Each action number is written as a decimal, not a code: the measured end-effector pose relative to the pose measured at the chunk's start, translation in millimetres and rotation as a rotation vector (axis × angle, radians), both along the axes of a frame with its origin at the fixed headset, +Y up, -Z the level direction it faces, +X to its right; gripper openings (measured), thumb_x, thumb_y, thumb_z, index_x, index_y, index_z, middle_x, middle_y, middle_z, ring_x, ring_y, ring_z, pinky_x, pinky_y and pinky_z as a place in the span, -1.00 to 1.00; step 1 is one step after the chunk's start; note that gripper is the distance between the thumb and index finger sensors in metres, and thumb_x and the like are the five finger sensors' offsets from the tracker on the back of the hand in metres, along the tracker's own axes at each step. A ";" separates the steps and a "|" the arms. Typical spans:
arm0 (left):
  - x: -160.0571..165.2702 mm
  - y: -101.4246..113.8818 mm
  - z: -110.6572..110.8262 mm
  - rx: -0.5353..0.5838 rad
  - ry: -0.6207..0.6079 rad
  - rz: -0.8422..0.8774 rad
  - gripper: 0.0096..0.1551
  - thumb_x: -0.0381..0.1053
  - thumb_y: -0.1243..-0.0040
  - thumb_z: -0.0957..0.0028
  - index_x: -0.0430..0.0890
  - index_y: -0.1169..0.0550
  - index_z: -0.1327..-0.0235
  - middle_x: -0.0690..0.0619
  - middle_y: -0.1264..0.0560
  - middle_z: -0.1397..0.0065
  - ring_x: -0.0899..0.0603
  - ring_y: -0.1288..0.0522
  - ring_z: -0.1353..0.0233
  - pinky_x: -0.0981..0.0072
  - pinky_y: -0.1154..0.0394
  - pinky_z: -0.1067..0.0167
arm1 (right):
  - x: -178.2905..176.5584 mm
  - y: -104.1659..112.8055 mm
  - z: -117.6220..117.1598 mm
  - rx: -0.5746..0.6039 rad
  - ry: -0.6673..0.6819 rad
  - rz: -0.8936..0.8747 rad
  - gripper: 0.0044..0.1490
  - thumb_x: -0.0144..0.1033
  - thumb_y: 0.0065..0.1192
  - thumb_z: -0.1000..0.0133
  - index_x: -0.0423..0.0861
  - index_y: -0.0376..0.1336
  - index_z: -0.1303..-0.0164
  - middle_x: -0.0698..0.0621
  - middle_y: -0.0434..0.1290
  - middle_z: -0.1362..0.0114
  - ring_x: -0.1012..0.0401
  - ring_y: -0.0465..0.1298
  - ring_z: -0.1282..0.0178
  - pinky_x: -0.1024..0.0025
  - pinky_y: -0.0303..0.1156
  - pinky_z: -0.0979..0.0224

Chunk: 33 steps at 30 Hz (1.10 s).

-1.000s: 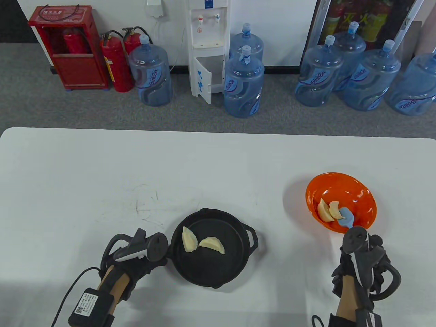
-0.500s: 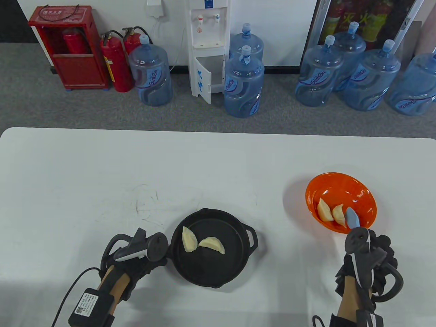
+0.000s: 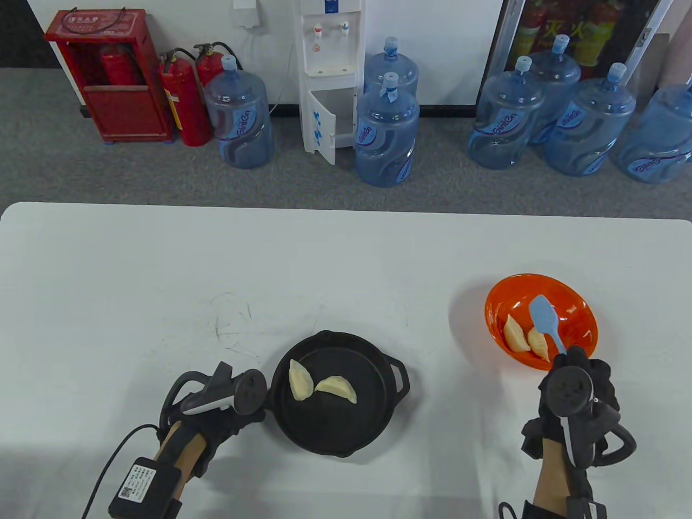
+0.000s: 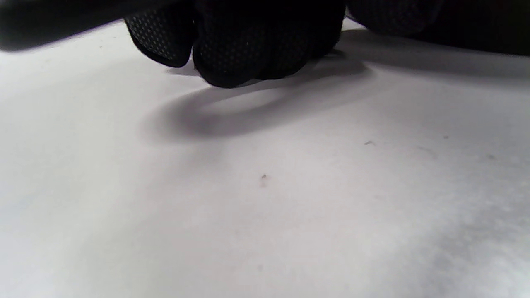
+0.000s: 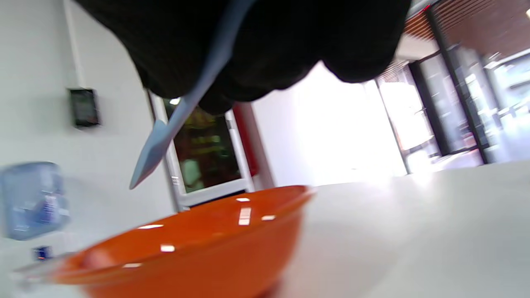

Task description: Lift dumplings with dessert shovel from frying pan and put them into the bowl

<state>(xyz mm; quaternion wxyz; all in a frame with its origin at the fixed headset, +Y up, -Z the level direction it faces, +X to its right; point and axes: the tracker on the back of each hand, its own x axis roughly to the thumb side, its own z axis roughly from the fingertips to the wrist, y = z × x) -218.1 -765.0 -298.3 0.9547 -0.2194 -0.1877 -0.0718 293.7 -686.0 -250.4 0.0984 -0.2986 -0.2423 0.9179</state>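
Right hand (image 3: 574, 390) grips the shovel (image 3: 543, 319), raised above the bowl (image 3: 584, 324) rim; left hand (image 3: 238, 400) apparently grips the pan (image 3: 373, 427) edge.

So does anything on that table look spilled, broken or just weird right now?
Nothing stands out. Two dumplings lie inside the orange bowl, two more in the black frying pan, none on the table. The right hand holds the blue shovel over the bowl.

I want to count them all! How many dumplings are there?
4. Two dumplings lie in the black frying pan; two more sit in the orange bowl. None seem hidden.
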 end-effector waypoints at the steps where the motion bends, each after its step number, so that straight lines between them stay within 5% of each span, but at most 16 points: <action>1: 0.0 0.0 0.0 0.000 0.000 0.000 -0.38 0.27 -0.01 -0.06 0.08 -0.36 -0.36 0.14 -0.49 -0.23 -0.01 -0.57 -0.17 -0.08 -0.41 -0.46 | -7.0 0.2 -1.5 0.027 0.050 -0.014 -0.49 -0.03 0.30 -0.31 0.02 0.42 -0.42 -0.08 0.51 -0.31 0.26 0.56 0.07 0.12 0.54 -0.21; 16: 0.1 0.1 0.2 0.000 0.001 -0.004 -0.38 0.27 -0.01 -0.06 0.08 -0.36 -0.36 0.14 -0.49 -0.23 -0.01 -0.57 -0.17 -0.08 -0.41 -0.46 | -150.3 -26.8 -20.0 -0.136 0.712 0.206 -0.47 -0.14 0.29 -0.28 0.03 0.40 -0.47 -0.07 0.48 -0.38 0.24 0.56 -0.02 0.07 0.52 -0.30; 23: 0.2 0.1 0.2 0.001 0.002 -0.005 -0.38 0.27 -0.01 -0.06 0.08 -0.36 -0.36 0.14 -0.49 -0.23 -0.01 -0.57 -0.17 -0.08 -0.41 -0.46 | -181.2 -39.6 -18.1 -0.174 0.819 0.284 -0.48 -0.14 0.31 -0.27 0.07 0.40 -0.46 -0.05 0.48 -0.40 0.24 0.57 -0.05 0.06 0.52 -0.34; 33: 0.0 0.2 0.4 -0.001 0.002 -0.001 -0.38 0.27 -0.01 -0.06 0.08 -0.36 -0.37 0.14 -0.49 -0.23 -0.01 -0.57 -0.17 -0.08 -0.41 -0.46 | -181.3 -46.2 -21.0 -0.232 0.918 0.242 -0.50 -0.17 0.35 -0.24 0.14 0.42 -0.41 0.02 0.47 -0.43 0.21 0.57 -0.11 0.01 0.49 -0.43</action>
